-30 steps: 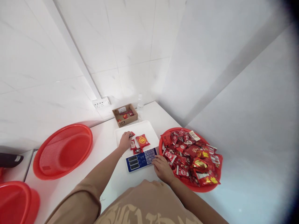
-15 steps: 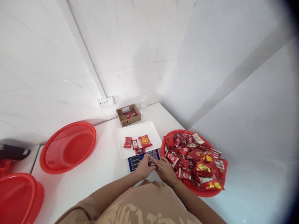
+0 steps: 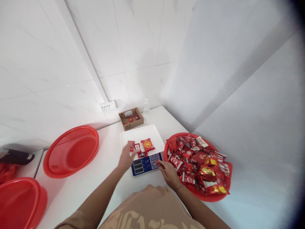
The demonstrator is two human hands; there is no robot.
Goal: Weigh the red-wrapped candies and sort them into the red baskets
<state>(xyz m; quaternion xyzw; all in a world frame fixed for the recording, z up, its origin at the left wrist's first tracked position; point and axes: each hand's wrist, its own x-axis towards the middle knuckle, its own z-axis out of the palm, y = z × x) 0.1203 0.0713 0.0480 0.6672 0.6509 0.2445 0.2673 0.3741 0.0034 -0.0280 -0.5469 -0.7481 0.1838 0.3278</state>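
Note:
My left hand (image 3: 125,158) is over the left edge of the white scale tray, thumb and fingers apart. Its fingertips partly cover a small red snack packet (image 3: 131,145); whether they touch it is unclear. Beside that packet lie a white-and-red packet (image 3: 137,148), a dark red packet (image 3: 142,155) and a larger red packet with a gold circle (image 3: 148,145). Near the blue keypad of the scale (image 3: 145,164), my right hand (image 3: 169,174) pinches a small red candy packet (image 3: 160,164), mostly hidden by the fingers.
At the right stands a red basket (image 3: 166,152) heaped with red snack packets. Behind the scale are a cardboard box (image 3: 127,126) with several packets and a clear bottle (image 3: 146,109). Two red baskets, one farther (image 3: 71,152) and one nearer (image 3: 17,203), stand at the left.
My hands were together in front of the scale's keypad. The left has moved away, forward and left, to the packets on the tray; the right has stayed near the keypad with a packet.

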